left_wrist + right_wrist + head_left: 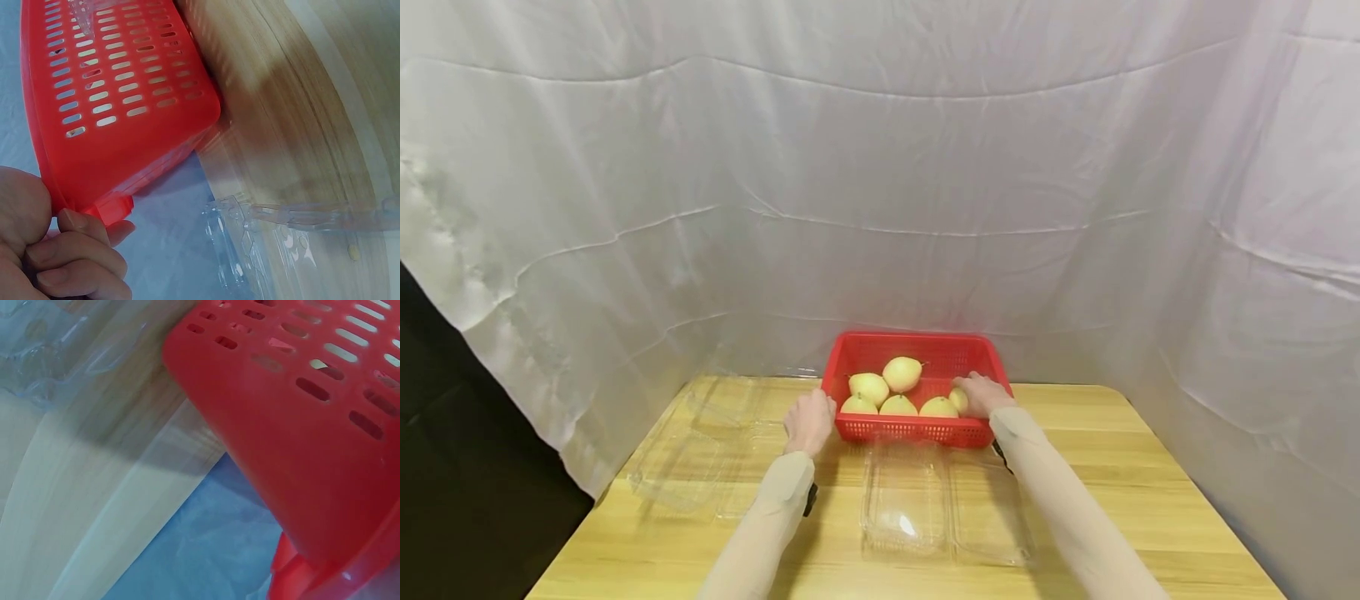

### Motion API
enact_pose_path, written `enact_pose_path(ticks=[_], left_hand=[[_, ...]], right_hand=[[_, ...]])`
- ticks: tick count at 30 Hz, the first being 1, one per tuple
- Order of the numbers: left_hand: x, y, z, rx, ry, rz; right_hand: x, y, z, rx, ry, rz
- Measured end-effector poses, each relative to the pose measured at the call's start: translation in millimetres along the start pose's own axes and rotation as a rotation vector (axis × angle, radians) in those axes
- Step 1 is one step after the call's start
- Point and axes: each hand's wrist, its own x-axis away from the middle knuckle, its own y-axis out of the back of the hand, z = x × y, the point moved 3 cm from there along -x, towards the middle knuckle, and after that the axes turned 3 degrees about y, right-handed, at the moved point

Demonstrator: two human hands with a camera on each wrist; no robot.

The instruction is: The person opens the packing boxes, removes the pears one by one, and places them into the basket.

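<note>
A red plastic basket (917, 429) with slotted walls stands at the back of the table, several yellow pears (902, 374) inside it. My left hand (811, 421) grips the basket's left end, and in the left wrist view its fingers (81, 256) curl at the rim. Over the right end reaches my right hand (981, 394), its fingers around a pear (958, 401) in the front right corner and partly covering it. The right wrist view catches the basket's outer wall (294, 431), with the hand itself out of sight.
In front of the basket lies an opened clear plastic clamshell box (906, 500), its other half (988, 512) spread to the right. More clear boxes (685, 467) sit at the table's left. A grey curtain (925, 167) hangs behind the wooden table (1120, 475).
</note>
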Motion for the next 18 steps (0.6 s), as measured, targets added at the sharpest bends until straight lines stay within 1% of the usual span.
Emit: enact_pose_path(ticks=[6, 9, 11, 13, 18], left_hand=[[0.2, -4.9, 1.9, -0.009, 0.011, 0.007], [0.5, -6.1, 2.3, -0.01, 0.016, 0.013], [0.9, -6.2, 2.0, -0.014, 0.021, 0.01], [1.1, -6.1, 1.6, -0.015, 0.022, 0.01], [1.6, -7.1, 1.7, -0.025, 0.025, 0.012]], right_hand=[[3, 5, 1, -0.065, -0.007, 0.04], [3, 4, -2, -0.082, -0.015, 0.025], [4, 3, -4, -0.081, -0.016, -0.011], [5, 4, -5, -0.082, -0.011, -0.066], [13, 9, -3, -0.127, 0.01, -0.187]])
